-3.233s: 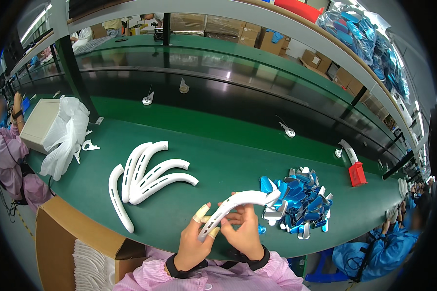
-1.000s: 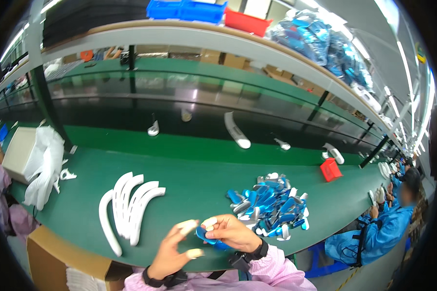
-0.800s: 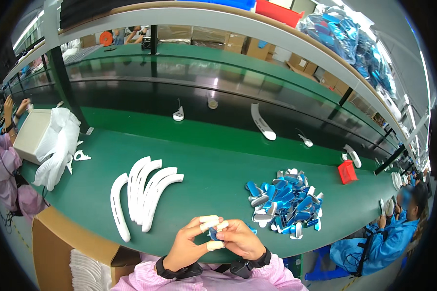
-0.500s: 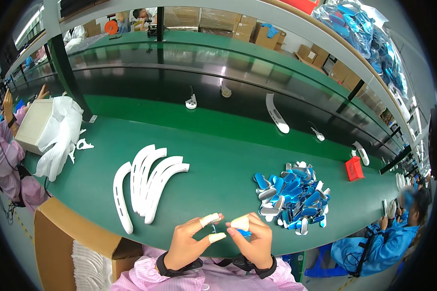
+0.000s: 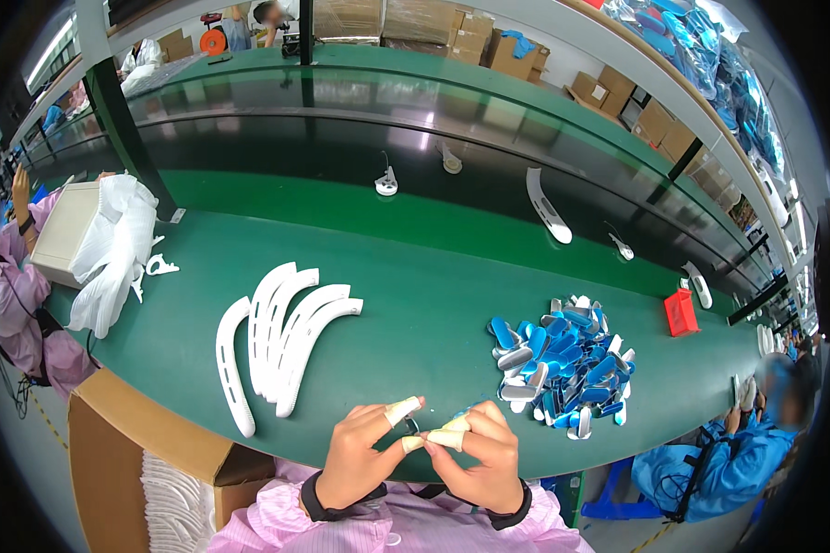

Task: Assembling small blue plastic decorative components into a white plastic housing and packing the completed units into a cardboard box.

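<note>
My left hand (image 5: 360, 453) is over the near edge of the table, thumb and forefinger pinched on a small silvery piece (image 5: 412, 426). My right hand (image 5: 481, 453) meets it, its fingers curled together, with a bit of blue showing behind them. The fingers mostly hide what lies between the hands. Pale finger covers wrap several fingertips. Beyond my right hand lies a heap of oval pieces (image 5: 563, 359), blue and silver. Several curved white slotted strips (image 5: 290, 346) lie side by side to the left.
A conveyor belt (image 5: 341, 147) crosses behind the table, carrying white parts, among them a curved strip (image 5: 549, 207). A red bin (image 5: 681, 313) stands at right. A cardboard box (image 5: 111, 452) holds white strips at lower left. Co-workers sit on both sides.
My fingertips have come together, and the right fingers now touch beside the left thumb. The parts on the belt have shifted right. My view has moved slightly.
</note>
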{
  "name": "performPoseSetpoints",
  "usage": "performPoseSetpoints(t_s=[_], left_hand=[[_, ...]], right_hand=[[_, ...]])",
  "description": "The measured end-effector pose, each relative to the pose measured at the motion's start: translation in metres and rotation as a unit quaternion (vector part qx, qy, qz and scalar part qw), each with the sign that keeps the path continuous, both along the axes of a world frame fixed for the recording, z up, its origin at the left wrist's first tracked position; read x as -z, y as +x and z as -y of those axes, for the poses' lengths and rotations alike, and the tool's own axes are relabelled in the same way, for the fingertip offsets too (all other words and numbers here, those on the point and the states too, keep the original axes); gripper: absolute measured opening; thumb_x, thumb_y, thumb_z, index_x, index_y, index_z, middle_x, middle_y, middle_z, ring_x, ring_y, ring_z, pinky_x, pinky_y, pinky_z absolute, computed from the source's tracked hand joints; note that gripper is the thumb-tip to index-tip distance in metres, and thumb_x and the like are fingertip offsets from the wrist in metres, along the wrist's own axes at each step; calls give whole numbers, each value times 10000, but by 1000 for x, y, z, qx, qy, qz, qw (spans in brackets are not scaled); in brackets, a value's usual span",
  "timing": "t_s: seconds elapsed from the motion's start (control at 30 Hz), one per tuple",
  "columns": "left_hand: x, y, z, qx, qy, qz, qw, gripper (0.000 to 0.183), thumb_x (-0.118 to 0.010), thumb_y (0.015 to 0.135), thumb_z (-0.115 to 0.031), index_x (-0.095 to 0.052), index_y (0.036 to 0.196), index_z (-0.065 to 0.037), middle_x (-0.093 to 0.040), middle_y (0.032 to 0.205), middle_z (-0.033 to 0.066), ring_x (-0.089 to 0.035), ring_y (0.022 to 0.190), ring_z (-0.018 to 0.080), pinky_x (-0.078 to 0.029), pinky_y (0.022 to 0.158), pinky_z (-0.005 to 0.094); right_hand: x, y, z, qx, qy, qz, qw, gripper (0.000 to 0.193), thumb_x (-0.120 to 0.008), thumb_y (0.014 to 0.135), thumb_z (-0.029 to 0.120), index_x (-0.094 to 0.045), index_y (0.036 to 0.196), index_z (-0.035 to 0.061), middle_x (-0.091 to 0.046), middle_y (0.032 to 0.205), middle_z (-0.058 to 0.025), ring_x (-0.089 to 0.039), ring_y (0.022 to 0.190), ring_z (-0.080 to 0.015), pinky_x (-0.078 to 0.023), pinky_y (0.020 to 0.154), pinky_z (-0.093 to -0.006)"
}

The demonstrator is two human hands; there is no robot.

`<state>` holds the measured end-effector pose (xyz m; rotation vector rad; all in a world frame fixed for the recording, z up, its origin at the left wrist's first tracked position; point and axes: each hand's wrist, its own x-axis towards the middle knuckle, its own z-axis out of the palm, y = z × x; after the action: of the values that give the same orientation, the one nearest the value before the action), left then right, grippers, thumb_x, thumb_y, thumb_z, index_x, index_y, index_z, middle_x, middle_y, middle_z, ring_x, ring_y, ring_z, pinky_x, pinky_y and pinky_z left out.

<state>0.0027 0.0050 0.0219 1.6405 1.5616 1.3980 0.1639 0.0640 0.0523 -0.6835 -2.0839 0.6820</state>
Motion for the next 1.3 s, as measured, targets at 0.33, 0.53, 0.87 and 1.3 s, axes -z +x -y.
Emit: performPoseSetpoints(t_s=[0.33, 0.53, 0.87, 1.3], left_hand=[[0, 0, -1, -2, -1, -27, 1000, 425, -740, 736, -111, -653, 1149, -59, -678, 937, 109, -632, 862, 271, -470, 777, 339], [-4, 3, -4, 66, -24, 69, 995, 376, -710, 772, -53, -634, 1140, -32, -675, 1072, 122, -654, 957, 267, -500, 850, 332], [-2, -3, -3, 108, -88, 193, 971, 376, -670, 837, -49, -600, 1206, -28, -643, 1171, 99, -631, 1045, 195, -468, 922, 292], [9, 2, -1, 88, -82, 293, 948, 249, -616, 880, -55, -654, 1124, -25, -646, 1136, 117, -624, 943, 187, -488, 790, 275]], right_hand=[[2, -8, 1, 35, -5, 1, 999, 177, -741, 633, 1, -655, 770, 72, -538, 649, -20, -499, 637, -202, -394, 574, -301], [30, 3, -18, 105, -170, -69, 977, 181, -699, 617, -23, -592, 731, 68, -503, 644, -41, -494, 603, -185, -387, 576, -299], [61, 59, -30, 11, 52, 309, 950, 178, -731, 638, 69, -638, 790, 60, -601, 836, -75, -560, 863, -263, -435, 735, -354], [42, 12, -14, -116, -522, -213, 818, 215, -647, 857, -27, -615, 1068, -53, -675, 978, -124, -647, 911, -173, -514, 827, -289]])
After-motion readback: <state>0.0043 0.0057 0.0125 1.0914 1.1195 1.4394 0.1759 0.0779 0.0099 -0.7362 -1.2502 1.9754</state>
